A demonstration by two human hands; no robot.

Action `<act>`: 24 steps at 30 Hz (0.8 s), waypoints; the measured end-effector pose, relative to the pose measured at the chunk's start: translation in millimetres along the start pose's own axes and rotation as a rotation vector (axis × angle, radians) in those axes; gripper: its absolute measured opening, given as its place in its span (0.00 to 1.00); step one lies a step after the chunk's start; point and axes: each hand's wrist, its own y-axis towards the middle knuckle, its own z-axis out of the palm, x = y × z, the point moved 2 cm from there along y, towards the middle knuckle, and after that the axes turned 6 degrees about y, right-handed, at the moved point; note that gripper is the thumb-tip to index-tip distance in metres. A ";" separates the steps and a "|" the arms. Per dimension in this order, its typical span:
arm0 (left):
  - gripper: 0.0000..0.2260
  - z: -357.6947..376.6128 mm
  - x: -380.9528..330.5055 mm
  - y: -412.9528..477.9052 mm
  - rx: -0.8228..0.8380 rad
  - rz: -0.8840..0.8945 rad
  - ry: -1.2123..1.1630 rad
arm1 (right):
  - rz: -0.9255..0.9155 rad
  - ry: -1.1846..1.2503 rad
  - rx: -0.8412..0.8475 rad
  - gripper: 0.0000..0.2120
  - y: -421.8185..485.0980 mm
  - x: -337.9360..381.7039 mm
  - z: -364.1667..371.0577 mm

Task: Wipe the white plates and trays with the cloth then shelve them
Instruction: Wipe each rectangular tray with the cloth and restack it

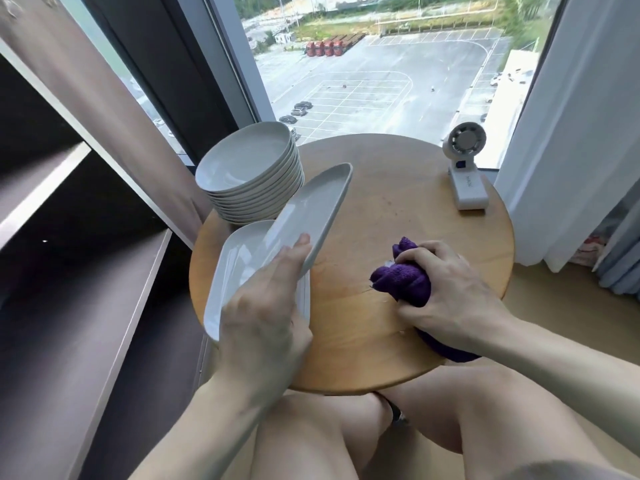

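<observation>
A white tray (311, 209) is gripped at its near end by the left hand (263, 306), whose fingers are curled round the rim. The tray is held tilted above the counter (398, 209), with its far end raised towards the plates (249, 168). Just beneath it, a second tray (235, 265) lies flat at the counter's left edge, partly hidden by the left hand; whether more trays lie under it cannot be told. The plates are stacked at the far left of the counter, just beyond both trays and well apart from the right hand (450, 292). A purple cloth (401, 278) is clutched in the right hand, bunched up and pressed down on the counter to the right of the held tray; the cloth and that tray are not touching. A small white fan (465, 168) stands at the far right of the counter, apart from both hands. A dark shelf (69, 271) is seen at the left, beside the trays, and a pale curtain (571, 133) hangs at the right.
</observation>
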 end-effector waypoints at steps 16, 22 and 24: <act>0.13 22.9 29.2 -5.8 0.483 -0.216 0.402 | -0.009 -0.013 0.016 0.29 -2.2 5.8 0.2; 0.21 33.6 33.5 -9.6 0.518 -0.200 0.496 | -0.004 -0.028 0.041 0.28 -4.4 8.6 0.8; 0.29 32.2 28.9 -9.7 0.436 -0.161 0.467 | -0.007 -0.004 0.032 0.26 -4.3 10.1 -0.9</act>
